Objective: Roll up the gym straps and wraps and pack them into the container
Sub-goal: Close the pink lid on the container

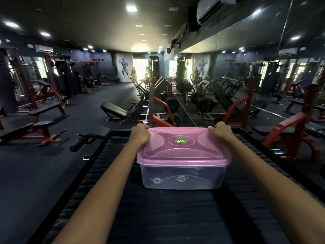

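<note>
Dim gym, doorway glare, fisheye edges

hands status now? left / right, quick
Left hand: closed on the far left corner of the pink lid.
Right hand: closed on the lid's far right corner.
The lid sits on the clear container.

Head view—forward, downward (close) over container (pixel 182 175).

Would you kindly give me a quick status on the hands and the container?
Left hand and right hand gripping far corners of pink lid. Container lidded, on black ribbed surface. Nothing in the way.
</note>
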`<act>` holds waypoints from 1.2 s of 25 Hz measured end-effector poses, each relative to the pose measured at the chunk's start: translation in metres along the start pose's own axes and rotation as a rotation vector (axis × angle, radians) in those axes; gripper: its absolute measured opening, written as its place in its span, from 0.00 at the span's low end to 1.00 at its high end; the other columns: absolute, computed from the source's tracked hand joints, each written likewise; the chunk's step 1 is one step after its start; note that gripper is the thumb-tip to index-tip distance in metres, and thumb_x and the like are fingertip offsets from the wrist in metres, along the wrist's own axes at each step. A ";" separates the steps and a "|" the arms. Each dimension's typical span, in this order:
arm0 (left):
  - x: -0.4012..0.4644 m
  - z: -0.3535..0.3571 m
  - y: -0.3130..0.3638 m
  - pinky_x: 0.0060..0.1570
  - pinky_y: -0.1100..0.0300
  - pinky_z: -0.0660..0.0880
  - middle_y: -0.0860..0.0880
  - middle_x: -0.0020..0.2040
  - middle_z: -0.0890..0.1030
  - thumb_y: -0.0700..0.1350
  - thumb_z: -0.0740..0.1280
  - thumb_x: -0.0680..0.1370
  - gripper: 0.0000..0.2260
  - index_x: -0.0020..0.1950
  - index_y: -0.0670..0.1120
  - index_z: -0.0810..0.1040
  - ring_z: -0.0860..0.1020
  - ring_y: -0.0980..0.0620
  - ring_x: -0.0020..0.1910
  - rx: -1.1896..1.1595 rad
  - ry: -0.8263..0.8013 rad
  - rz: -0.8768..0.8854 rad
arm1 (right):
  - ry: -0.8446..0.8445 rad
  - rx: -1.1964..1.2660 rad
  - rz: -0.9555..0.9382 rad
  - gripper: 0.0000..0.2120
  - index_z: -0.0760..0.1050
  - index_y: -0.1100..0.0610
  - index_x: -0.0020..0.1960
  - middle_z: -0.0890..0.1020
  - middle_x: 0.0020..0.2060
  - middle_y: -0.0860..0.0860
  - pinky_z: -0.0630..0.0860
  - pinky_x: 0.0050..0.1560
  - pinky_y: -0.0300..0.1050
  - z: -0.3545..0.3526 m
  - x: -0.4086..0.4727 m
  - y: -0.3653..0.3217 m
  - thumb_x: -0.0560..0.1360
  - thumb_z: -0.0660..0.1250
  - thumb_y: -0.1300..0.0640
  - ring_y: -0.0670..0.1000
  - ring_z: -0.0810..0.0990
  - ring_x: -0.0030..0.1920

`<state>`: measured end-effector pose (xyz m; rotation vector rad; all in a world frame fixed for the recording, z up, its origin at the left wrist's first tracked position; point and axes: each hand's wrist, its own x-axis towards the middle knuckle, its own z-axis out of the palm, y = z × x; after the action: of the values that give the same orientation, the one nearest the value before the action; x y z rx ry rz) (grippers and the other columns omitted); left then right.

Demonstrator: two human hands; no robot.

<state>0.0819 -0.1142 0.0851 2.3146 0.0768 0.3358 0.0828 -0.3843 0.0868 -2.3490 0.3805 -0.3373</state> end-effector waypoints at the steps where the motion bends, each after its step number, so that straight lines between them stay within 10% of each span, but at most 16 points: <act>1: 0.006 0.005 0.000 0.65 0.57 0.68 0.38 0.63 0.78 0.37 0.59 0.79 0.14 0.61 0.41 0.79 0.75 0.40 0.64 0.008 0.018 0.004 | -0.004 -0.030 0.001 0.18 0.73 0.65 0.60 0.75 0.62 0.65 0.72 0.60 0.54 0.004 0.004 -0.003 0.80 0.57 0.52 0.65 0.75 0.60; 10: 0.039 0.018 -0.003 0.60 0.54 0.72 0.37 0.58 0.81 0.39 0.60 0.78 0.12 0.55 0.39 0.82 0.77 0.38 0.60 0.022 0.038 -0.033 | -0.103 -0.082 -0.020 0.17 0.66 0.67 0.66 0.70 0.67 0.67 0.68 0.62 0.50 0.017 0.023 -0.006 0.81 0.52 0.60 0.64 0.71 0.66; 15: 0.049 0.024 -0.005 0.61 0.52 0.70 0.35 0.62 0.77 0.39 0.56 0.80 0.14 0.60 0.37 0.77 0.74 0.36 0.62 0.084 -0.027 -0.070 | -0.139 -0.125 -0.086 0.08 0.71 0.59 0.45 0.76 0.59 0.65 0.65 0.50 0.44 0.017 0.024 -0.004 0.78 0.54 0.64 0.61 0.75 0.55; 30: 0.056 0.029 -0.011 0.69 0.52 0.62 0.33 0.71 0.66 0.50 0.51 0.84 0.24 0.71 0.33 0.66 0.66 0.39 0.71 0.054 -0.174 -0.089 | -0.038 -0.381 -0.148 0.18 0.72 0.59 0.64 0.76 0.63 0.62 0.70 0.60 0.54 0.021 0.014 -0.009 0.82 0.51 0.52 0.63 0.75 0.62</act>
<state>0.1437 -0.1177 0.0701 2.3748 0.1032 0.0881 0.1041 -0.3704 0.0800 -2.7614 0.2716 -0.3108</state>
